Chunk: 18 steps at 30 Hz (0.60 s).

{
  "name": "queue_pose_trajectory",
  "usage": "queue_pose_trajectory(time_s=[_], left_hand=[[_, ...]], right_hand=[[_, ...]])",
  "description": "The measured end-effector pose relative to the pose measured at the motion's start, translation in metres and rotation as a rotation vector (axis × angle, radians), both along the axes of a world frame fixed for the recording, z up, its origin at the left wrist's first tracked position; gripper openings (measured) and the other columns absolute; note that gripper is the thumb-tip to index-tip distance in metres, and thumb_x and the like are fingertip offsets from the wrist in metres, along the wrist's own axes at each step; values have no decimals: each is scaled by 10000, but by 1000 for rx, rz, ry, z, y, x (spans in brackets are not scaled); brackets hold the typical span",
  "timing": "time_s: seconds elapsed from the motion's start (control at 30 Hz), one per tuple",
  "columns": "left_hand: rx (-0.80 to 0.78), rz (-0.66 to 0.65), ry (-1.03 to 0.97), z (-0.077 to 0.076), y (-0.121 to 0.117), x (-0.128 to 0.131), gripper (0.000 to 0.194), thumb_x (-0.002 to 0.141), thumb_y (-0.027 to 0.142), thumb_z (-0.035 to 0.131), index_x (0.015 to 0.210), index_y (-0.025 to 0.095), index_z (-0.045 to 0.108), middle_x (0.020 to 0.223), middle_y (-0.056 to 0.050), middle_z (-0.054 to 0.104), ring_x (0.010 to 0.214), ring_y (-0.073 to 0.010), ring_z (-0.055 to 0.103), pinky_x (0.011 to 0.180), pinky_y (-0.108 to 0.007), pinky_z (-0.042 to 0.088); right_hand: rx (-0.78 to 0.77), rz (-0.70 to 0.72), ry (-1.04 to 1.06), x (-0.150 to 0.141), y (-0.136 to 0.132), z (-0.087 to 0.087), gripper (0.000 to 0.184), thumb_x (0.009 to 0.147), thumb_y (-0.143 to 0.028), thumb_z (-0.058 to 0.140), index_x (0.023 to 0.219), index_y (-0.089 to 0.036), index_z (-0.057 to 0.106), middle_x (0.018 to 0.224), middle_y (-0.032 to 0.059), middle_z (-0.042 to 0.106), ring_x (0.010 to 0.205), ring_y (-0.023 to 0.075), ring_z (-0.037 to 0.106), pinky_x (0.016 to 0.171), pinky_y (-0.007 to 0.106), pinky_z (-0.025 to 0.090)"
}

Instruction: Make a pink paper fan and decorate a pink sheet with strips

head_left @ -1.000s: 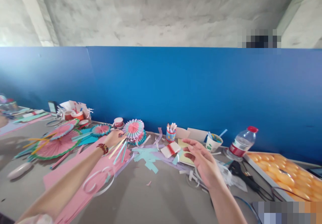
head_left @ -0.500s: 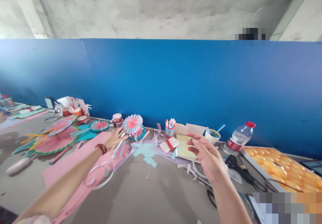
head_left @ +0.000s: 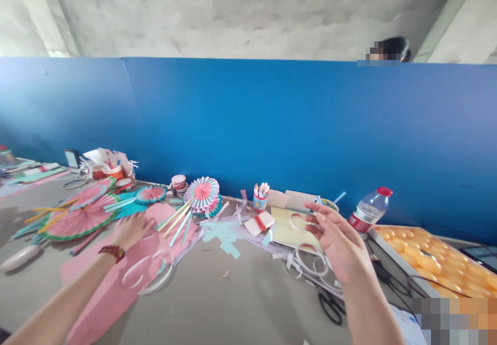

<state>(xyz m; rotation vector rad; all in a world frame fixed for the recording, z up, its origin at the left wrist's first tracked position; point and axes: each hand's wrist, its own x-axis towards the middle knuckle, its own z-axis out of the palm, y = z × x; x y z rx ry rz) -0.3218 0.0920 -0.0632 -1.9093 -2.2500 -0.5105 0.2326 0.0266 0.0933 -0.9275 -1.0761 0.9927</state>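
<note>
Left of centre, left hand [head_left: 132,231]: grip spread, on or just over pink paper [head_left: 104,303]; dragging could crease it.
Right of centre, right hand [head_left: 341,241]: grip loosely open, empty, near white loops [head_left: 290,263]; fingertips could snag them.
Centre-left, fan [head_left: 202,192]: sticks [head_left: 175,222] overlap pink paper; tugging could shift both.

The fingers of the left hand [head_left: 132,231] were blurred; whether they touched the pink paper [head_left: 99,311] beneath was unclear. Behind the right hand's [head_left: 341,241] fingers the cup [head_left: 331,203] was mostly hidden — only its upper part showed. Well right of those fingers, coarse squares masked part of the orange pad [head_left: 427,262] — its end cut off.
</note>
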Motion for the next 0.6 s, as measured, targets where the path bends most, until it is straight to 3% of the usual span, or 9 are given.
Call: queue_pose_trajectory(time_s=[0.13, 0.27, 0.43, 0.6], left_hand=[[-16, 4, 87, -19, -21, -15, 342, 820, 446, 460, 967, 173, 604, 1036, -150, 686, 1046, -343, 600, 1036, -482, 333], [21, 40, 123, -25, -18, -19, 427, 836, 437, 429, 1108, 148, 587, 1154, -177, 638, 1129, -355, 555, 1014, -455, 367], [84, 116, 123, -19, -5, -24, 385, 860, 334, 412, 1110, 97, 583, 1098, -209, 640, 1030, -361, 587, 908, -439, 422], [76, 85, 116, -5, -1, -23, 195, 866, 274, 441, 855, 197, 620, 886, -87, 696, 853, -270, 637, 743, -341, 433]], right_hand=[[-27, 1, -9, 5, 3, -4, 339, 763, -455, 747, 1020, -236, 720, 1097, 69, 681, 836, 181, 629, 680, 273, 523], [-12, 2, -17, 4, 4, -8, 289, 769, -445, 743, 964, -232, 728, 1137, 80, 675, 849, 196, 631, 691, 301, 530], [6, 13, -29, 1, 5, -8, 242, 760, -446, 749, 876, -235, 734, 1185, 74, 656, 891, 198, 615, 733, 309, 535], [-82, 22, -37, 6, 6, -8, 325, 734, -481, 757, 960, -250, 719, 1076, 89, 691, 814, 226, 635, 647, 318, 546]])
